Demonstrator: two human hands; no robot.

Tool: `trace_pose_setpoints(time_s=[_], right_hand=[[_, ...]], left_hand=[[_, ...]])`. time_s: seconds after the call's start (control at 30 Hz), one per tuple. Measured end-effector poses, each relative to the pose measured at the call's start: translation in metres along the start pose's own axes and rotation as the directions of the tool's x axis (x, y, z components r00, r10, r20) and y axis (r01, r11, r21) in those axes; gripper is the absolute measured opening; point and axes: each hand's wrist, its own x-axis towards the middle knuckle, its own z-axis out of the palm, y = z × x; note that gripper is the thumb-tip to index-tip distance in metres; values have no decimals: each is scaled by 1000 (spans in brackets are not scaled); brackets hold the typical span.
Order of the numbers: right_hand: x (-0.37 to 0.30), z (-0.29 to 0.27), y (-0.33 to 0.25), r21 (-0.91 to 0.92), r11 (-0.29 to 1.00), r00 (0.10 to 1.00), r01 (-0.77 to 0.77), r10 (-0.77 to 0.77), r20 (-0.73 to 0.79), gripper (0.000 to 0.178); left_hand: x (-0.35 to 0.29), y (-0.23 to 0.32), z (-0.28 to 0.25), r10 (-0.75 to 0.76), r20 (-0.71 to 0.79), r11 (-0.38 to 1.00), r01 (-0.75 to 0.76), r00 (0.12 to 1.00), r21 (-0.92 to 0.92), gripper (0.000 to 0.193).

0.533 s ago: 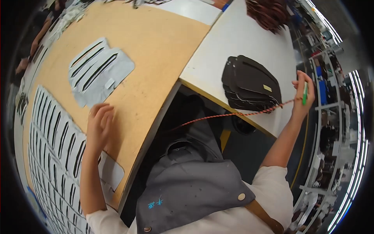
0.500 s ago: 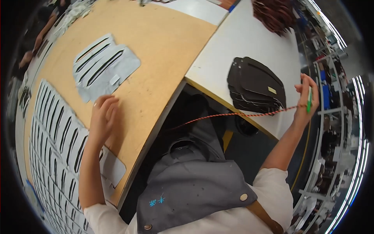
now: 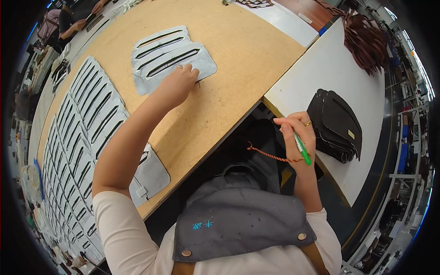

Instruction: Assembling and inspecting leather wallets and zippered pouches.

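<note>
On the tan tabletop lies a light grey panel with several long dark slots (image 3: 158, 52). My left hand (image 3: 181, 85) is over the panel's near edge, its fingers curled together; what lies between the fingertips is hidden. My right hand (image 3: 298, 137) is raised beside the white table, closed around a green and white pen (image 3: 302, 149) lying across the palm. A red and dark twisted cord (image 3: 270, 155) trails leftward from my right wrist, its frayed end over the gap between the tables.
Overlapping rows of slotted grey panels (image 3: 80, 133) cover the left of the tan table (image 3: 238, 64). The white table (image 3: 321, 73) at right bears a stack of black pieces (image 3: 337, 121) and a bundle of dark red strips (image 3: 364, 41). Another person's hands (image 3: 80, 25) are at far left.
My left hand has moved rightward and up onto the panel's near edge. My right hand has swung in leftward with the pen, and the cord now hangs slack instead of stretched across.
</note>
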Motion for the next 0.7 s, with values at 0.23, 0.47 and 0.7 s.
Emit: trace_pose_setpoints(time_s=[0.23,0.47,0.7], right_hand=[[-3,22,3,196,976,995,-96,97,5,10],[1,28,-4,456,849,964,-267,226,143,17],[15,37,9,266,956,975,-125,68,213,19]], left_hand=[[-13,-9,21,-60,-341,993,22,938,-115,18],[-52,-44,-36,-683,-438,471,-106,584,-876,22],[-131,38,-97,-172,-334,897,7,927,-442,25]])
